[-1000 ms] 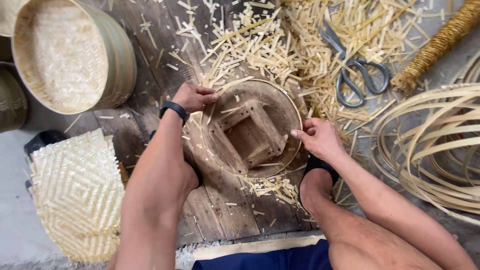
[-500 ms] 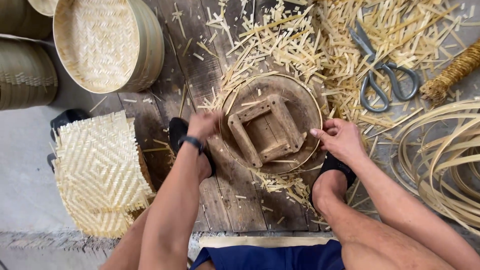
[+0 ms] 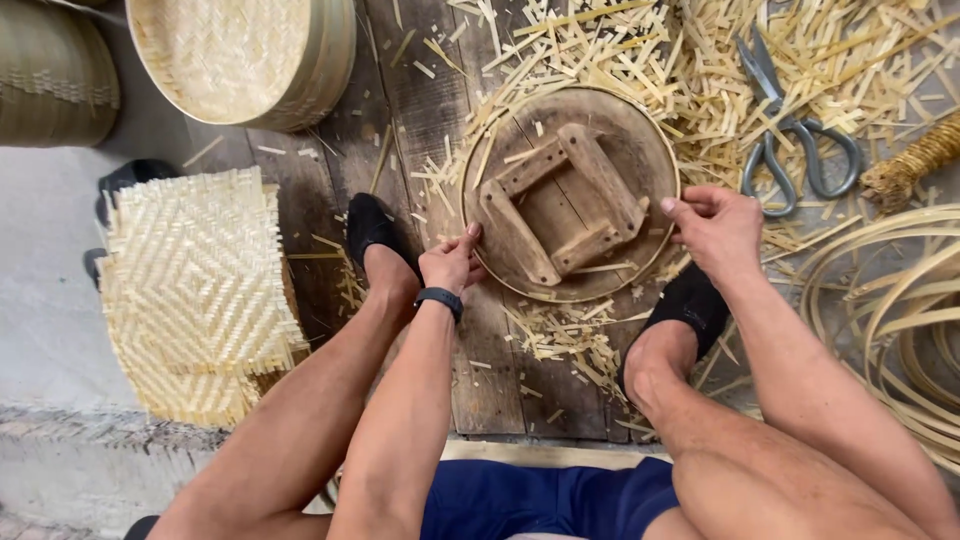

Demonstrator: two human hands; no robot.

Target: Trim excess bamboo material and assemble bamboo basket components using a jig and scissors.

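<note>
Both hands grip the rim of a round wooden form lying on the plank floor: left hand pinching its near-left edge, right hand curled on its right edge. Scissors lie just beyond the right hand among bamboo offcuts

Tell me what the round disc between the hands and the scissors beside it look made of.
Round disc: apparently worn, unfinished wood, with visible grain and four nailed-looking slats; a thin, pale, probably bamboo strip rims it. Scissors: dull grey metal, likely steel, unpainted.
</note>
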